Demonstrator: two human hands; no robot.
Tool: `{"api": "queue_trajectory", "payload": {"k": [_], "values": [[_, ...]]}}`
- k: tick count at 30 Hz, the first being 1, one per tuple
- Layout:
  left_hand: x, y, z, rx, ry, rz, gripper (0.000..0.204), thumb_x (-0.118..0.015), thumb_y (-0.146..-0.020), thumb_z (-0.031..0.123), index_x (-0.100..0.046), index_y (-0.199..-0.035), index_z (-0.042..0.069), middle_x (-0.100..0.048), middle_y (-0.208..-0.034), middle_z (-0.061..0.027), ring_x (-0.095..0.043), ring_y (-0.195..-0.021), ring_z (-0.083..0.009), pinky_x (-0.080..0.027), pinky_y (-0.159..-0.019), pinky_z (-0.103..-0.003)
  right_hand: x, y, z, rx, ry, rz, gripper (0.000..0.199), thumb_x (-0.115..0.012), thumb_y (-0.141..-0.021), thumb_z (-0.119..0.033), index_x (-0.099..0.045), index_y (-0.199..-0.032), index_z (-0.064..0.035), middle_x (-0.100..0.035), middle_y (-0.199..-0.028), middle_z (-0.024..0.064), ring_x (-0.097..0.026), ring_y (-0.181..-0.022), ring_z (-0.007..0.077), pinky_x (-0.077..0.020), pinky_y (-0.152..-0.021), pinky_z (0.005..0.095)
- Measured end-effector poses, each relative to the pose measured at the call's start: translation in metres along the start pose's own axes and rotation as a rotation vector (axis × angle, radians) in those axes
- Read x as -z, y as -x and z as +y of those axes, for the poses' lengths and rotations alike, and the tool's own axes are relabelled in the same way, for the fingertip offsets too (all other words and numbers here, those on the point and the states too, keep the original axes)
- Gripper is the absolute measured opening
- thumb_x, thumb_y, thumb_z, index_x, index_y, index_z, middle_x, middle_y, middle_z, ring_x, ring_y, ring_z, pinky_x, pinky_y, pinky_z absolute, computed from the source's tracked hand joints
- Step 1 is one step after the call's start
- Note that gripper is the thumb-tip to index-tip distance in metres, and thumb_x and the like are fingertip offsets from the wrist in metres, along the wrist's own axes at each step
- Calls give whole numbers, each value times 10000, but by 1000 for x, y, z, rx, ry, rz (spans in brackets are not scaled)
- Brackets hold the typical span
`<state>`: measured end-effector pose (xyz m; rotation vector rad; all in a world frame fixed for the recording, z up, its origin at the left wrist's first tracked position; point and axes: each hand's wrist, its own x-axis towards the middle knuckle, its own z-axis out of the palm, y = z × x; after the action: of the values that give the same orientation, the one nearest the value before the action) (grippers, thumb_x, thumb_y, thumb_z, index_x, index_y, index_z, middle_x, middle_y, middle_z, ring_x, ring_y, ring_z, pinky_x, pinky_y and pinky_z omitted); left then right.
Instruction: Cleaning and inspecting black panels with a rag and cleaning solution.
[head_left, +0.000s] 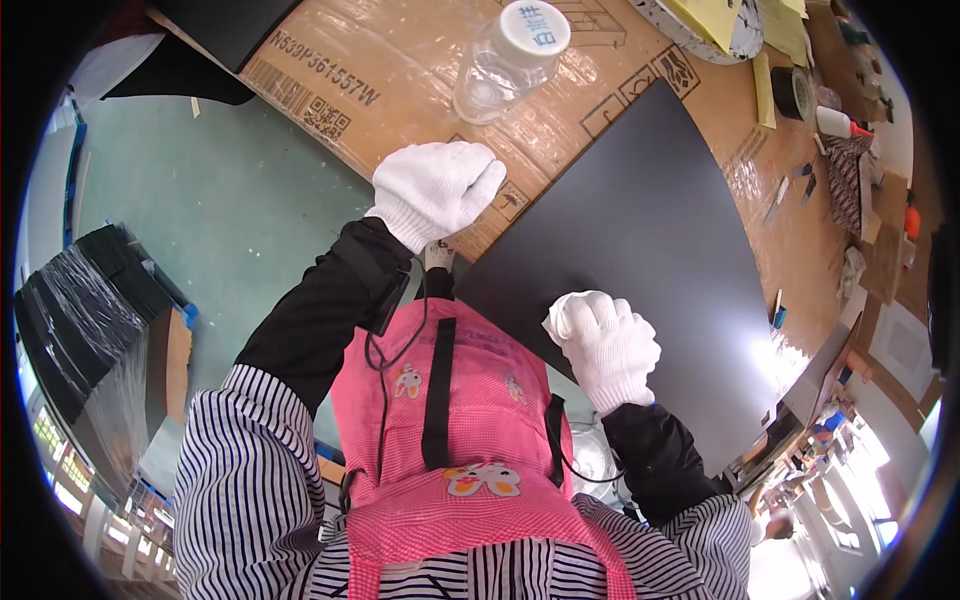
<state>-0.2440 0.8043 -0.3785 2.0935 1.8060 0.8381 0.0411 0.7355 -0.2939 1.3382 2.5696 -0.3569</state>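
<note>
A dark, smooth flat sheet (640, 230) lies tilted across the cardboard, one corner toward my body. Above it is my right hand (607, 350) in a white knit glove, its fingers curled and closed. A pale edge by the thumb could be a cloth or only the glove; I cannot tell which. My left hand (435, 190), gloved the same way, is closed with the thumb against the fingers, at the cardboard's near edge left of the sheet. Whatever it may hold is hidden. Beyond it stands a clear plastic bottle (508, 62) with a white lid.
Brown printed cardboard (400, 75) covers the worktop. Along its right side are a roll of black tape (793, 94), a white bottle with a red tip (840, 123) and small tools. Wrapped dark sheets (90, 310) are stacked at far left, beyond the green floor (250, 220).
</note>
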Motion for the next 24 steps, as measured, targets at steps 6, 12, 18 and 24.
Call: {"api": "queue_trajectory", "payload": {"k": [6, 12, 18, 24], "values": [[6, 2, 2, -43, -42, -20, 143, -737, -942, 236, -745, -841, 135, -725, -782, -70, -726, -711, -297, -562, -617, -405, 1, -42, -15, -220, -191, 79, 188, -749, -905, -265, -670, -1018, -138, -649, -996, 87, -706, -893, 311, -587, -748, 446], [-1, -1, 2, -21, -1, 49, 169, -722, -952, 248, -724, -819, 143, -707, -764, -76, -718, -702, -304, -559, -613, -413, 14, -31, -14, -453, -270, -122, 302, -729, -931, -323, -648, -1138, -119, -655, -1108, 113, -704, -1050, 334, -570, -851, 461], [-1, 3, -2, 11, 11, 5, 195, -705, -963, 254, -710, -807, 137, -698, -757, -79, -716, -705, -309, -558, -613, -419, 9, -33, -17, -445, -247, -130, 288, -703, -954, -330, -653, -1148, -123, -663, -1125, 120, -705, -1074, 340, -568, -877, 457], [-2, -1, 2, -3, 16, 32, 204, -695, -971, 268, -712, -816, 137, -699, -761, -80, -720, -715, -310, -559, -618, -421, 19, -56, -25, -462, -251, -56, 263, -667, -976, -329, -638, -1101, -99, -664, -1082, 126, -709, -1027, 340, -575, -845, 466]]}}
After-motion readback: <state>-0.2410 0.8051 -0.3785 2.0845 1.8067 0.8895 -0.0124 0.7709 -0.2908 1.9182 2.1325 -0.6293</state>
